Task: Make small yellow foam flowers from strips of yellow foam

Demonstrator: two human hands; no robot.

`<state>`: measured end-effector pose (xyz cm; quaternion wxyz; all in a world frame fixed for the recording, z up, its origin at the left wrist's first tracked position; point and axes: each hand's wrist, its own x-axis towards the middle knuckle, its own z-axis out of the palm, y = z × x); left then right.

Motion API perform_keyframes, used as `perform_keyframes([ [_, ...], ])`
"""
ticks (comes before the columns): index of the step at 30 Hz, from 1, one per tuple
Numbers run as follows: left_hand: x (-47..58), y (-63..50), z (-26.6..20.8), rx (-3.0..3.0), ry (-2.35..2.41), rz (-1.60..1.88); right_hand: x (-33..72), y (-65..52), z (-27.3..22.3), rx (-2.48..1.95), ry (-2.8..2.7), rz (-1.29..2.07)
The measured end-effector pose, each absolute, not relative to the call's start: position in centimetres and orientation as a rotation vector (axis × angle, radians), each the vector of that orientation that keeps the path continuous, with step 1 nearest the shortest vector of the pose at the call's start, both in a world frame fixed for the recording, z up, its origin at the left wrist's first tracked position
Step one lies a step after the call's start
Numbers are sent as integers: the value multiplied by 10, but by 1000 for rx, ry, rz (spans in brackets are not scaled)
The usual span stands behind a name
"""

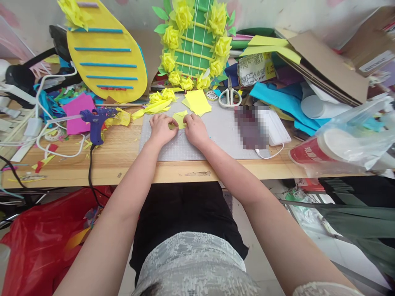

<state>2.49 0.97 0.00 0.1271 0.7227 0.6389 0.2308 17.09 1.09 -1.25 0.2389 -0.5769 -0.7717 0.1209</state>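
Observation:
A small piece of yellow paper (179,119) lies between my two hands, over the grey cutting mat (173,150). My left hand (163,128) pinches its left side with thumb and forefinger. On the other side, the curled fingers of my right hand (195,127) grip its right edge. Just beyond, a stack of yellow paper squares (198,102) rests on the mat. Several finished yellow paper flowers (162,96) lie behind my left hand. White-handled scissors (230,96) are to the right of the stack.
A blue glue gun (97,123) stands at left with its cord hanging over the table edge. At the back lean a yellow board (108,74) and a green flower-trimmed board (199,47). A white power bank (274,125) and a bagged red cup (311,150) are at right.

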Motion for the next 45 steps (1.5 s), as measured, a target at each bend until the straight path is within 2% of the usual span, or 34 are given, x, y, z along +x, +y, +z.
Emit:
perform_keyframes([
  [6,25,11,-1,2074,1890,685,169,6,-7,-1398,-2259,339],
  [21,-16,19,-3,2118,1719,764,171,8,-10,-1399,-2294,405],
  [32,-11,15,1,2319,1475,672,176,7,-11,-1437,-2216,359],
  [45,1,20,-4,2430,1446,648,178,8,-7,-1521,-2170,378],
])
